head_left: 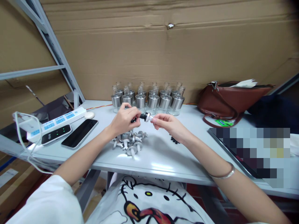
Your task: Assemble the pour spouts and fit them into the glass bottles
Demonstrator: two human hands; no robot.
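Both hands meet above the middle of the grey table [163,161]. My left hand [125,119] pinches the black ribbed end of a small pourer spout [145,117]. My right hand [167,123] pinches the same spout by its pale metal tip. The spout lies level between the two hands. Below my left hand several metal spout parts [130,141] lie in a loose pile. A few small black pieces [174,140] sit on the table under my right wrist. At the back stand several glass bottles with steel collars [147,99] in rows.
A white power strip [58,119], a remote-like device [56,134] and a black phone [80,133] lie at the left. A brown leather bag [231,98] stands at the back right. A blurred flat item [252,152] covers the right side. Cardboard lines the wall behind.
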